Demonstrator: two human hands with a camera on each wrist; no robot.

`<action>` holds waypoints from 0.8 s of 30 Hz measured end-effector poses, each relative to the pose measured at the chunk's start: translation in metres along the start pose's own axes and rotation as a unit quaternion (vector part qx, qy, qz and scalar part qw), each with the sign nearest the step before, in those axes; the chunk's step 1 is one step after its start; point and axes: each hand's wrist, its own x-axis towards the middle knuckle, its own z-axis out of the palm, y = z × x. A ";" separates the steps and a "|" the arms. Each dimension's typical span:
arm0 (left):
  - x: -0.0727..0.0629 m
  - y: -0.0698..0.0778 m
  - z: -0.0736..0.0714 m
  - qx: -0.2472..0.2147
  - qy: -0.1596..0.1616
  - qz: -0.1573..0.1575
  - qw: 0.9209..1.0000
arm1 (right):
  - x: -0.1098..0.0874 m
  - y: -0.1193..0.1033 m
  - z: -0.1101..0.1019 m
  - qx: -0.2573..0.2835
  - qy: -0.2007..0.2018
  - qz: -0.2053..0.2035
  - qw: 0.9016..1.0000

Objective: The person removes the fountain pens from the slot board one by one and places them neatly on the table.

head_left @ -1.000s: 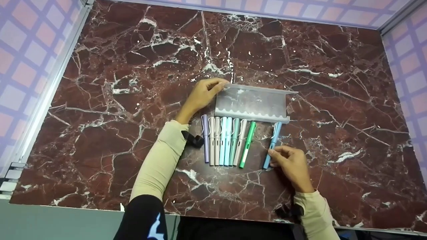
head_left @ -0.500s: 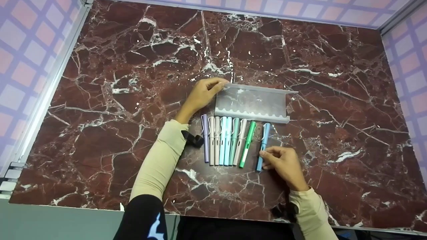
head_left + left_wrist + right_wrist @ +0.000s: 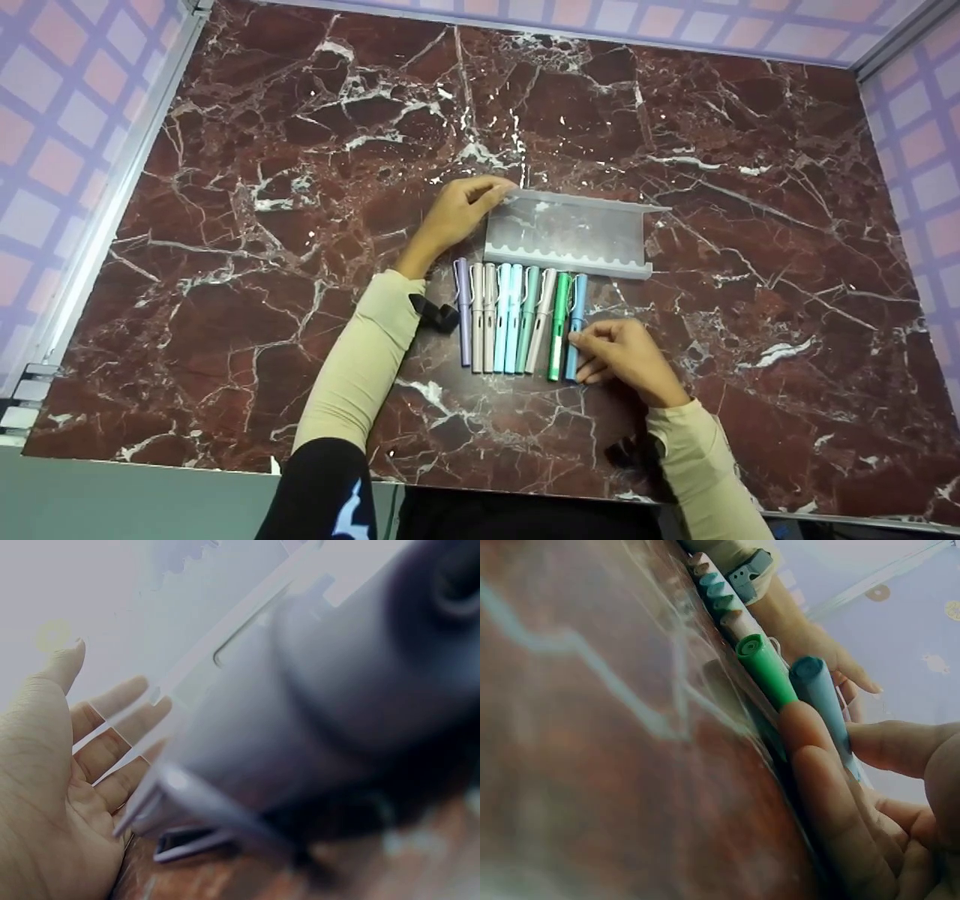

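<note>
In the head view my left hand (image 3: 461, 210) holds the upper left corner of a clear plastic pen case (image 3: 566, 225) with a notched ledge. Its fingers (image 3: 112, 754) show through the clear panel in the left wrist view, with the thumb on the near side. My right hand (image 3: 622, 356) pinches the lower part of a blue capped pen (image 3: 577, 307) between thumb and fingers. Right beside that pen lies a green pen (image 3: 559, 322). Further left in the row are several grey, teal and light blue pens (image 3: 510, 319), ending with a purple pen (image 3: 463, 315).
A dark red marbled tabletop (image 3: 300, 112) lies under everything. The pen row sits just below the case's near edge. Patterned panels (image 3: 67, 97) stand along the left, back and right sides. Dark wrist cameras (image 3: 435, 313) are strapped to both sleeves.
My right hand has slid the blue pen left until it lies beside the green pen. The green pen now stands straighter. My left hand and the case have stayed in place.
</note>
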 end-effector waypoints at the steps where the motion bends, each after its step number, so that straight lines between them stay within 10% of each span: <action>1: 0.000 0.000 0.000 0.001 -0.001 -0.002 1.000 | 0.002 -0.001 -0.001 0.000 -0.010 0.006 1.000; 9: 0.000 0.001 0.002 -0.001 0.002 0.004 1.000 | 0.013 -0.010 -0.005 -0.024 -0.064 0.057 0.996; 24: 0.001 0.000 0.004 -0.008 -0.004 0.001 1.000 | 0.011 -0.011 -0.007 -0.020 -0.034 0.065 0.997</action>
